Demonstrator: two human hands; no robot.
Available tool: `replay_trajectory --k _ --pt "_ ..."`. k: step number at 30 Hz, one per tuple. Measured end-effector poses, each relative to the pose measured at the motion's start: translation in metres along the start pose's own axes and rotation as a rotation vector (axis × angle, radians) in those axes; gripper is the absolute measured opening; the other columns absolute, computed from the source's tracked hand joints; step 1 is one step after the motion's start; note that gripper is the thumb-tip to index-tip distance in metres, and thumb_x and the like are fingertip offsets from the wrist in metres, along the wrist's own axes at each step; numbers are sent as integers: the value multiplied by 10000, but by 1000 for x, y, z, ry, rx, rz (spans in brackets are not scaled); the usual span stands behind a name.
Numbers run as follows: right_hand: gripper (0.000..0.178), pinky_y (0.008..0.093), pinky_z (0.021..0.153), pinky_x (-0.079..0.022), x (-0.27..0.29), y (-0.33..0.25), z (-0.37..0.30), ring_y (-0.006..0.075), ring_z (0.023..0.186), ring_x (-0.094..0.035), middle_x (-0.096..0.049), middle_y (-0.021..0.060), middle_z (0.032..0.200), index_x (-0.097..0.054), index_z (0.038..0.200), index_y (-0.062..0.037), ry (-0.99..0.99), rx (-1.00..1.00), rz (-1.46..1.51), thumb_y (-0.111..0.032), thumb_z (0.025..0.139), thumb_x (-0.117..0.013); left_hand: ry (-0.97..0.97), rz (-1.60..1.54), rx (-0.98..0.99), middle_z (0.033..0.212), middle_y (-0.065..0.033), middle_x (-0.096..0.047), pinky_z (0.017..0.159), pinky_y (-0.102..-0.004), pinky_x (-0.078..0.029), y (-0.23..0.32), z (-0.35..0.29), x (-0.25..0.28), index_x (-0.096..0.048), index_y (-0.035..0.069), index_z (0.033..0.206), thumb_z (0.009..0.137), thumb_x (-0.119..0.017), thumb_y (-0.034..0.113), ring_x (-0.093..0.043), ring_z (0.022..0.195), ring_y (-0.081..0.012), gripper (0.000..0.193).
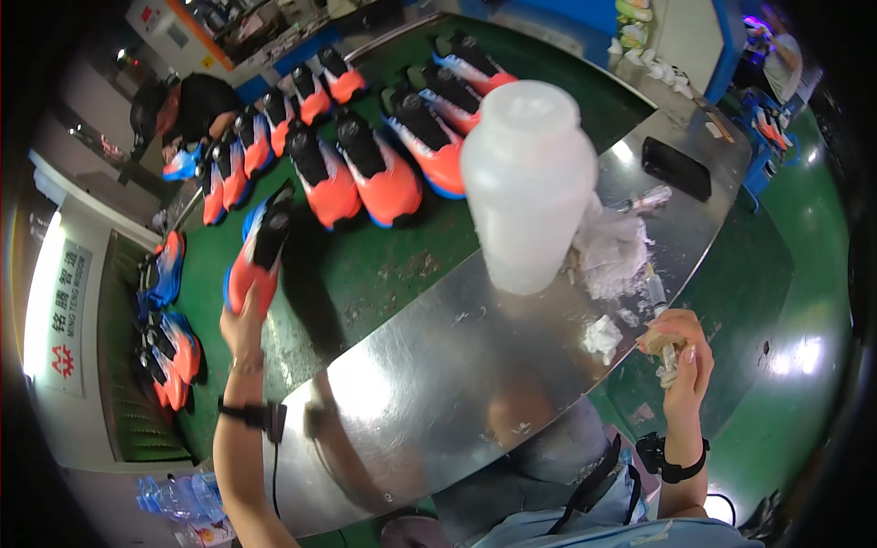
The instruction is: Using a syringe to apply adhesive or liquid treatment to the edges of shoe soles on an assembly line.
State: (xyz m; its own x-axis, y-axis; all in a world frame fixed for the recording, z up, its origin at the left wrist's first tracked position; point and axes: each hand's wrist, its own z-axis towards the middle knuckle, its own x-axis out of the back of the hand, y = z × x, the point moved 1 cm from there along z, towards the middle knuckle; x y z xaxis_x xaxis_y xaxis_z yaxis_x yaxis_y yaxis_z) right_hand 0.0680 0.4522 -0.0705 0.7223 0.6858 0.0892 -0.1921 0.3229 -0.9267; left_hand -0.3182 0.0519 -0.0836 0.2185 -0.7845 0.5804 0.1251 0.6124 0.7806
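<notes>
Just beyond the left hand point(241, 327), its fingers grip an orange-and-black sneaker point(258, 254) over the green surface point(384, 265), while the right hand point(681, 352) clutches a small brush point(660, 306).

A shoe factory floor: rows of orange-and-black sports shoes point(365, 173) ride a long green conveyor belt point(384, 265) at far left, beside a near polished steel worktable point(457, 365), with another worker point(183, 114) far left.

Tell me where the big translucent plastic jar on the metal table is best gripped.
Probably around the narrower capped neck of the plastic jar, from above: it stands upright, and its body looks too wide for one hand. Otherwise both hands on its sides.
</notes>
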Motion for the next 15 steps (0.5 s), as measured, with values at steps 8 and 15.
replay_trajectory --k 8,15 --pt "240 276 696 -450 -7 3 15 188 775 -561 -574 139 918 -579 922 15 -124 186 -29 -185 881 -454 -195 -406 -22 947 -133 -602 736 -340 -474 75 -62 7 -516 -26 1092 724 -637 469 -592 864 -236 628" --pt "271 223 564 -359 -20 18 8 62 646 -445 -536 42 752 -579 947 -2 30 -202 249 -215 930 -412 -143 -634 -220 985 -136 -583 760 -346 -467 105 -98 6 -498 -24 1112 729 -633 460 -577 896 -239 632"
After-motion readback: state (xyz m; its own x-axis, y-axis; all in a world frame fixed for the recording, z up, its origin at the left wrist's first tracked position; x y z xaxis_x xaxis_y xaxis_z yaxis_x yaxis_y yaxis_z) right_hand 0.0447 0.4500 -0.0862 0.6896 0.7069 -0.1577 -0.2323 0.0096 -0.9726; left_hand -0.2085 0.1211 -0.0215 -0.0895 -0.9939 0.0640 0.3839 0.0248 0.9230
